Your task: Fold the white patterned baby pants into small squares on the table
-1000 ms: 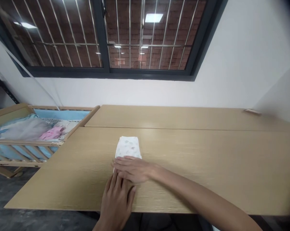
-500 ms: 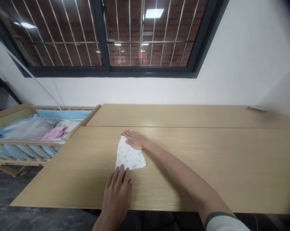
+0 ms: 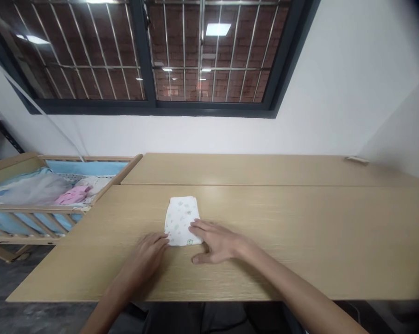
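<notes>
A small white cloth (image 3: 180, 219) with tiny coloured prints lies folded into a neat rectangle on the wooden table (image 3: 300, 232). My left hand (image 3: 147, 254) rests flat on the table, fingers stretched out, its fingertips touching the cloth's near left corner. My right hand (image 3: 217, 242) lies flat too, fingers spread, its fingertips on the cloth's near right edge. Neither hand holds anything.
A wooden baby crib (image 3: 39, 204) with blue lining, grey netting and a pink garment (image 3: 72, 195) stands against the table's left side. A small flat object (image 3: 357, 159) lies at the far right of the table. A barred window and white wall are behind.
My right hand came back from the cloth's far end to its near right edge. My left hand shifted left to the near left corner. The cloth now lies squarer.
</notes>
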Available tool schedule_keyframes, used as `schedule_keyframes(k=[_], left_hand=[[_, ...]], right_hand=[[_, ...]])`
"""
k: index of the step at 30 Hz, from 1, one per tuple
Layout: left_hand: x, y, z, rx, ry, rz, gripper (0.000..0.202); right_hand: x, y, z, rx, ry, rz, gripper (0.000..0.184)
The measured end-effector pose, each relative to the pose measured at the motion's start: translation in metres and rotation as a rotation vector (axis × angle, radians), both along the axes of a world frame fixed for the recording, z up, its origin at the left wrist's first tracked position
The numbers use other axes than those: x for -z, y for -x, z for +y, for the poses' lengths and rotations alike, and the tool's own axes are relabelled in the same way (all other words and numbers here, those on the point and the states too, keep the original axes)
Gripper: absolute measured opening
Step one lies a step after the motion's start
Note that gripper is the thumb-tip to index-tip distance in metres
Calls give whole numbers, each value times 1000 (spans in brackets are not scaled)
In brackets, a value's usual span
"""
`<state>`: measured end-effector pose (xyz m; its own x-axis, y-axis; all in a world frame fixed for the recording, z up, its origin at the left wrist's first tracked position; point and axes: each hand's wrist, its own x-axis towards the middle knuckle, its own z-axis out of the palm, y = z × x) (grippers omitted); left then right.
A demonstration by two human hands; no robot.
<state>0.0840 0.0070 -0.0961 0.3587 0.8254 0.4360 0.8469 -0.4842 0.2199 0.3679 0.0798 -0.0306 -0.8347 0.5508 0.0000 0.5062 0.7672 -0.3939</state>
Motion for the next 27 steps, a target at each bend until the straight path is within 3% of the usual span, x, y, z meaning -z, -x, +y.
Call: schedule_keyframes(k=[3,8,12,15,19,22,24,27], left_hand=[[-4,-2,2,-16,50,-37,32],[-13,-4,4,-71,154,-133,32],[-10,-6,5,-25,147,-229,26],[-14,-5,12,-37,222,-299,30],[-36,1,43,-114,418,-348,36],[-52,4,79,-170,390,-343,36],[-55,3,102,-238,340,-322,31],[-47,-4,131,-353,295,-314,21]], right_hand=[[10,-10,-8,17,35,5,86],[21,-4,-12,83,-72,86,58],[18,5,-8,131,-132,156,33],[9,11,7,183,-71,183,30],[0,23,38,284,11,262,27],[1,34,65,386,39,299,24],[5,40,82,461,26,312,21],[17,48,102,581,-7,330,21]])
